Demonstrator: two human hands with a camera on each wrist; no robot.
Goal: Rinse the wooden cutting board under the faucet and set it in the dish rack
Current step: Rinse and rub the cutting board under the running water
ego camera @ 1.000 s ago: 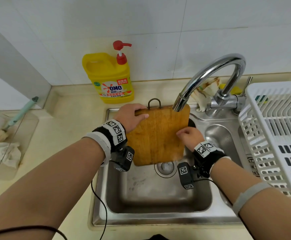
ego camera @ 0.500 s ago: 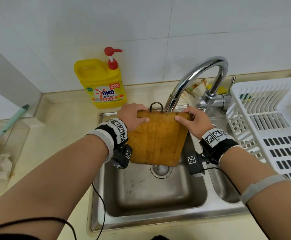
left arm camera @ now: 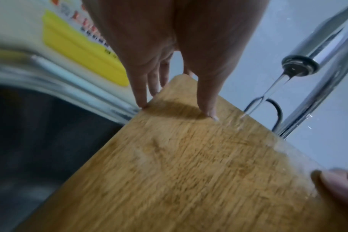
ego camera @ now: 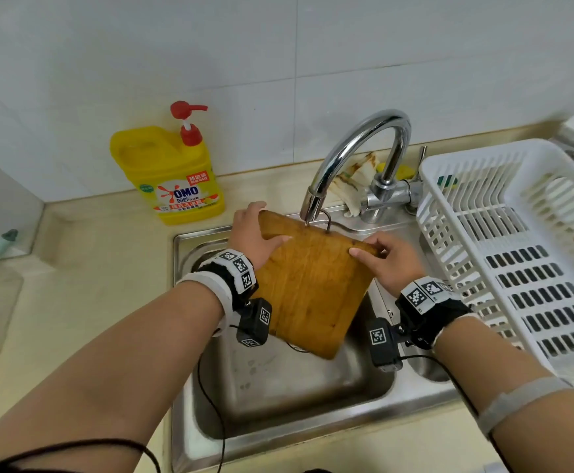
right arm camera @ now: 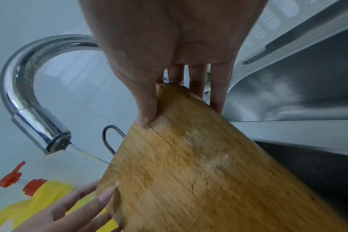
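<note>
I am holding the wooden cutting board (ego camera: 313, 288) tilted over the steel sink (ego camera: 278, 397), its top edge right under the spout of the chrome faucet (ego camera: 357, 155). My left hand (ego camera: 255, 240) is gripping the board's upper left corner, thumb lying on the face and fingers going behind it; my right hand (ego camera: 389, 259) is pinching the upper right corner the same way, thumb on the front, fingers (right arm camera: 216, 94) wrapped down the back edge. A thin stream of water (left arm camera: 268, 95) is running from the spout and landing on the board's top edge beside the metal hanging loop (ego camera: 325, 221) (the wrist views are showing this clearly; from the head view the stream is barely visible).

I judge the rinse to be under way, not finished: only a small patch near the top edge is looking wet, and I cannot tell whether the back has had any water. Still left, as I read it, is passing the rest of the face under the stream, then carrying the board to the white plastic dish rack (ego camera: 504, 254) standing just to the right of the sink, which is not yet holding it.
</note>
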